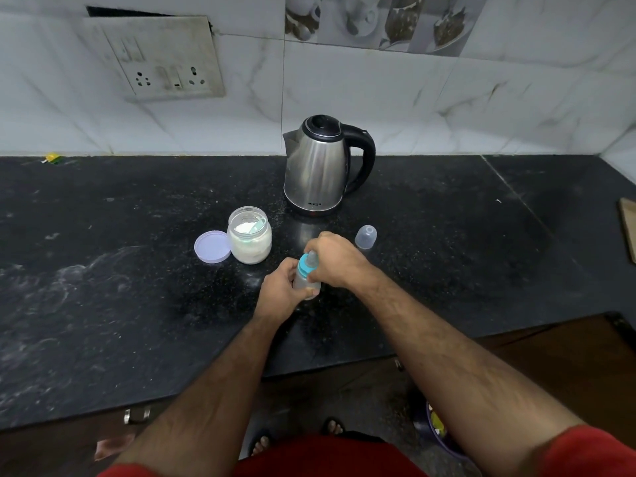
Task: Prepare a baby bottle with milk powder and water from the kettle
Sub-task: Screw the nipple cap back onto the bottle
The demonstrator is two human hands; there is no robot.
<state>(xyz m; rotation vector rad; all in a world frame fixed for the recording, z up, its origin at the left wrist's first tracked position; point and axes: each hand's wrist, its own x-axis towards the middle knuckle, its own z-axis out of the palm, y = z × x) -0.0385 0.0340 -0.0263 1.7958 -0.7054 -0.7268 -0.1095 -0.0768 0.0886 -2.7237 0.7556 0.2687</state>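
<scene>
A small clear baby bottle [304, 280] with a blue ring and teat stands on the black counter [137, 270] in the middle. My left hand [280, 290] grips the bottle's body from the left. My right hand [335, 258] wraps its fingers round the blue ring and teat from the right. Behind stands a steel kettle [318, 166] with a black handle and its lid down. An open jar of milk powder [249, 239] with a pale scoop inside sits to the bottle's upper left.
The jar's lilac lid [212, 246] lies flat left of the jar. A clear bottle cap [366, 236] stands right of my right hand. A wall socket plate [161, 60] is at the upper left. A wooden board edge [629, 228] shows far right.
</scene>
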